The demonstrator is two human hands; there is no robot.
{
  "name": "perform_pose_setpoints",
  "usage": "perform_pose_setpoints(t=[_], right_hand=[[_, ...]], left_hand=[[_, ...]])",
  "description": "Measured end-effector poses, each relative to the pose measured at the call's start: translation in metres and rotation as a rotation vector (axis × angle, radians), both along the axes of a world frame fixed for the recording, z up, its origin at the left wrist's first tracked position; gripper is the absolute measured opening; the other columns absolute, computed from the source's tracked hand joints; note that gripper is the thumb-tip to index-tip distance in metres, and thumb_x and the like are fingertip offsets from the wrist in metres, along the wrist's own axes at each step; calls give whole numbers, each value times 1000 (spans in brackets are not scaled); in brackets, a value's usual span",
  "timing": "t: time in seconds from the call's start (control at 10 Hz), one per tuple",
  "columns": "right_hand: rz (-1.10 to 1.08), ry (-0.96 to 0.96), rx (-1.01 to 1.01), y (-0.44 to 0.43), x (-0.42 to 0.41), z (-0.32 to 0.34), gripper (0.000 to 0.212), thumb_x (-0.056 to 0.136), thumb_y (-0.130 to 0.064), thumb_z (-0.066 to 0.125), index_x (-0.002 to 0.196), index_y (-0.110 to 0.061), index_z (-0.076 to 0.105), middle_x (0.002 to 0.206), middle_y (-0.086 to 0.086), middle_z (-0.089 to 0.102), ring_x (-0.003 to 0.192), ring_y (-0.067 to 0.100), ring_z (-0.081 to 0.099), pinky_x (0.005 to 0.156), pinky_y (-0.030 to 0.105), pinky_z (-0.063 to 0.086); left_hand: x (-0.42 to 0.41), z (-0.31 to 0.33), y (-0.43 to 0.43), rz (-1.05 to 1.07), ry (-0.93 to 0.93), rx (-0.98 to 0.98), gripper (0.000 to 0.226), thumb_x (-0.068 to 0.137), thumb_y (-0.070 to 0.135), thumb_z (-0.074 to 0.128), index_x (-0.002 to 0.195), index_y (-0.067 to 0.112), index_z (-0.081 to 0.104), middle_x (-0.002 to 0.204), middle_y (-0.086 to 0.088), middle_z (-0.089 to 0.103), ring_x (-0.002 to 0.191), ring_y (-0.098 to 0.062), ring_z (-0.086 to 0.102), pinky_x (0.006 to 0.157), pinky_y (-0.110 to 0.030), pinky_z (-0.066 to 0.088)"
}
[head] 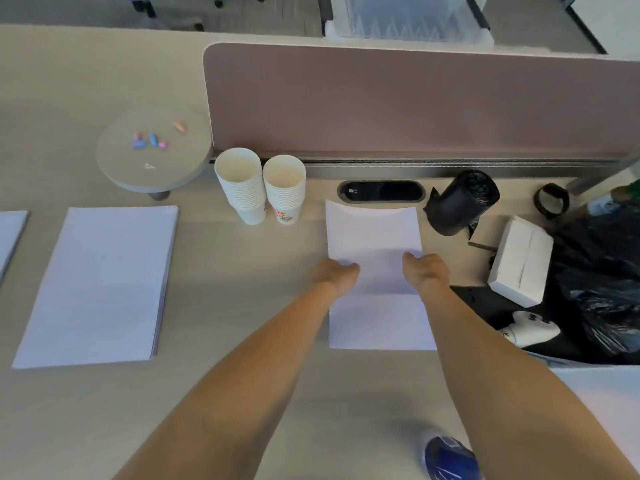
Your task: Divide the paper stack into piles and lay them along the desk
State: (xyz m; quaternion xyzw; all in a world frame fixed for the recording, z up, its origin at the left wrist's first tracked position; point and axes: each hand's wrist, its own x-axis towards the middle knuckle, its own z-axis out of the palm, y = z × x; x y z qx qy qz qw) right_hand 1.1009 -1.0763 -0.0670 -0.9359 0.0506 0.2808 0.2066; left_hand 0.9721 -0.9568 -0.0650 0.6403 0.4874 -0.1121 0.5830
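Observation:
A white paper stack [381, 323] lies on the desk right of centre. Both my hands hold a thinner bundle of sheets [374, 233] over its far half, with the far left corner curling up. My left hand [334, 271] grips the bundle's left edge and my right hand [424, 268] grips its right edge. A thick paper pile [97, 285] lies flat to the left. The edge of another pile [10, 237] shows at the far left.
Two stacks of paper cups [259, 188] stand just left of the bundle. Behind are a pink partition [415, 98] and a cable slot [381, 191]. A black bag roll [460, 202], white box [523, 261], controller [530, 327] and black bag [602, 289] crowd the right. A round stand [152, 150] holds clips.

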Motion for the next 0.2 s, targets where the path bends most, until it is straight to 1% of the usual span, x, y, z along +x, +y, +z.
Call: perform_pose_setpoints(t=[0.1, 0.2], right_hand=[[-3, -7, -61, 0, 0, 0, 60, 87, -48, 43, 126, -2, 55, 124, 18, 60, 108, 37, 59, 93, 44, 49], [-29, -16, -102, 5, 0, 0, 66, 82, -50, 44, 128, -4, 53, 127, 18, 58, 112, 37, 56, 98, 47, 48]], left_hand=[[-4, 19, -1, -83, 143, 66, 50, 88, 36, 51, 129, 8, 56, 131, -9, 58, 120, -31, 56, 102, -37, 46], [-15, 27, 2, -72, 128, 54, 48, 85, 39, 55, 123, 10, 60, 125, -7, 63, 114, -29, 60, 100, -37, 49]])
